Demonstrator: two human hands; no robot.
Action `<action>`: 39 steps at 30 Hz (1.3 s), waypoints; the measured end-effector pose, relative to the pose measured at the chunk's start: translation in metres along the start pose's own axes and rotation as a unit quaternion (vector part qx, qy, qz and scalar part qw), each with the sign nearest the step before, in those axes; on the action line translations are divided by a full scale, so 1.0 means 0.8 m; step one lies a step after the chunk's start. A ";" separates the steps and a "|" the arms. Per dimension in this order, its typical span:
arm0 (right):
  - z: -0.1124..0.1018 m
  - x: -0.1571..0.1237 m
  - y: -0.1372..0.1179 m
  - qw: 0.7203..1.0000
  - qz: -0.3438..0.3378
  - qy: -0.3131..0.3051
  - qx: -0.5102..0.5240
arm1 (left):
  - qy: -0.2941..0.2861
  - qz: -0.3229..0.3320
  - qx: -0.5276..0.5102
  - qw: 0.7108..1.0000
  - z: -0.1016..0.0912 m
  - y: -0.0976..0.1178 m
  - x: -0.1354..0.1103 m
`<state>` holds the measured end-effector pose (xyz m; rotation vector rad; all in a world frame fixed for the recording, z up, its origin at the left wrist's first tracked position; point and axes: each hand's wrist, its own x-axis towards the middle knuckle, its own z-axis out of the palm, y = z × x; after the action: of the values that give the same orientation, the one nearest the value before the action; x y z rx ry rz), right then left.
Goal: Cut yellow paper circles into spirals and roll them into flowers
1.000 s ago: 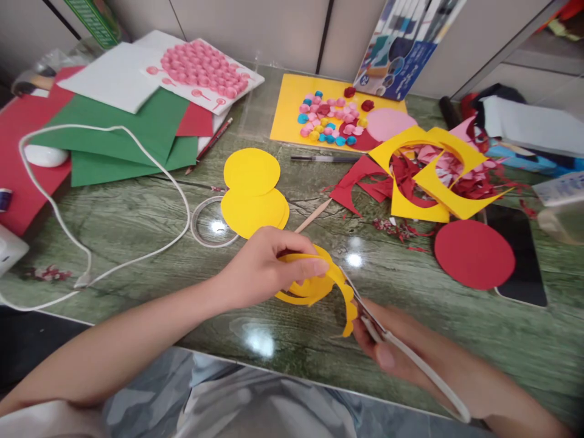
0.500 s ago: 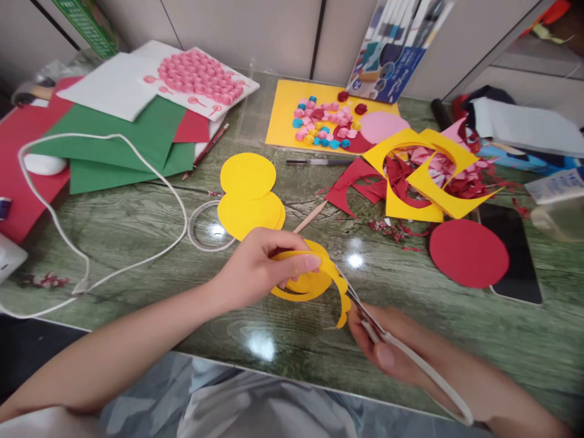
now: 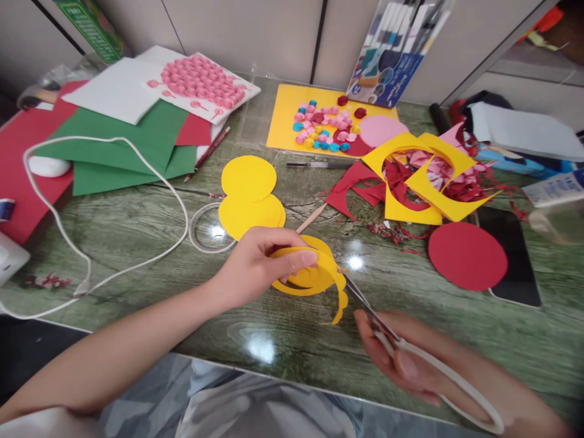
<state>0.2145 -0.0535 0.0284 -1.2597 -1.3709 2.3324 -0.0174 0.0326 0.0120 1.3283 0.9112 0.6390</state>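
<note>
My left hand (image 3: 258,266) pinches a yellow paper circle (image 3: 314,275) that is cut into a spiral, with a curled strip hanging from its right side. My right hand (image 3: 410,359) grips white-handled scissors (image 3: 401,347), whose blades point up-left into the yellow paper. Both hands hover over the green wood-grain table (image 3: 137,243) near its front edge. Two more yellow paper circles (image 3: 250,194) lie just beyond my left hand.
A red paper circle (image 3: 468,255) lies on a dark phone (image 3: 515,255) at right. Yellow and red offcuts (image 3: 420,179), a tape ring (image 3: 207,228), a white cable (image 3: 114,182), a pen (image 3: 319,164), green and red sheets (image 3: 123,146) and a yellow card with paper balls (image 3: 323,118) cover the far side.
My right hand and the scissors have slid down and to the right, away from the paper. The hanging yellow strip has grown longer and curled; the left hand has stayed nearly still.
</note>
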 end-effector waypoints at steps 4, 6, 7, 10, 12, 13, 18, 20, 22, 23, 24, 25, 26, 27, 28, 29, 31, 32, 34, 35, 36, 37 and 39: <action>0.000 0.001 0.001 1.000 0.002 0.000 0.024 | -0.011 0.000 -0.012 1.000 0.001 0.000 0.001; 0.002 0.002 0.002 0.999 0.003 -0.007 0.049 | -0.018 0.001 -0.014 1.000 0.002 0.000 0.000; 0.003 0.002 0.003 0.998 0.004 -0.009 0.060 | -0.019 0.002 -0.013 1.000 0.003 0.000 0.000; 0.004 0.003 0.006 0.998 -0.003 -0.013 0.067 | -0.024 0.005 -0.010 1.000 0.004 -0.001 -0.001; 0.004 0.004 0.007 0.998 -0.008 -0.010 0.060 | -0.023 0.004 -0.016 1.000 0.005 -0.002 -0.002; 0.004 0.005 0.007 0.998 -0.008 -0.006 0.058 | -0.021 0.003 -0.018 1.000 0.005 -0.002 -0.002; 0.005 0.003 0.004 0.998 -0.003 0.012 0.059 | -0.001 0.002 -0.015 1.000 0.003 -0.003 -0.002; 0.005 0.001 0.002 0.998 0.001 0.017 0.065 | 0.007 0.004 -0.012 1.000 0.002 -0.003 -0.001; 0.005 -0.001 0.002 0.997 0.009 0.017 0.080 | 0.019 0.008 -0.005 1.000 0.001 -0.001 -0.001; 0.005 -0.001 0.002 0.996 0.009 0.016 0.089 | 0.025 0.010 -0.002 1.000 0.000 -0.001 -0.001; 0.005 -0.001 0.003 0.995 0.009 0.016 0.098 | 0.030 0.011 -0.001 0.999 0.000 -0.001 -0.001; 0.004 -0.001 0.004 0.994 0.006 0.015 0.105 | 0.031 0.011 -0.001 0.999 0.000 0.000 -0.001; 0.004 -0.001 0.005 0.994 0.002 0.011 0.113 | 0.029 0.010 -0.002 1.000 0.000 0.000 -0.001; 0.004 0.000 0.005 0.993 -0.003 0.008 0.118 | 0.026 0.009 -0.003 1.000 0.000 0.000 -0.001; 0.004 0.000 0.006 0.992 -0.006 0.007 0.122 | 0.023 0.008 -0.005 1.000 0.000 -0.001 -0.001; 0.004 0.000 0.006 0.992 -0.006 0.005 0.124 | 0.018 0.007 -0.007 1.000 0.001 -0.001 -0.002; 0.004 0.001 0.007 0.993 -0.002 0.001 0.120 | 0.012 0.008 -0.013 1.000 0.002 -0.001 -0.002; 0.004 0.001 0.008 0.993 -0.001 0.002 0.114 | 0.011 0.008 -0.015 1.000 0.002 -0.002 -0.002; 0.004 0.001 0.008 0.994 0.000 0.001 0.105 | 0.011 0.006 -0.016 1.000 0.003 -0.002 -0.002; 0.003 0.000 0.009 0.995 0.001 -0.002 0.103 | 0.011 0.004 -0.016 1.000 0.003 -0.002 -0.002; 0.003 0.000 0.009 0.995 0.003 -0.006 0.102 | 0.010 0.002 -0.015 1.000 0.003 -0.002 -0.002; 0.003 0.000 0.009 0.995 0.005 -0.009 0.099 | 0.009 0.000 -0.015 1.000 0.004 -0.003 -0.002; 0.002 0.000 0.009 0.996 0.005 -0.016 0.092 | 0.005 0.000 -0.018 1.000 0.005 -0.003 -0.001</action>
<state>0.2152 -0.0584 0.0233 -1.1850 -1.1294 2.4304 -0.0150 0.0294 0.0100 1.2945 0.9046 0.6584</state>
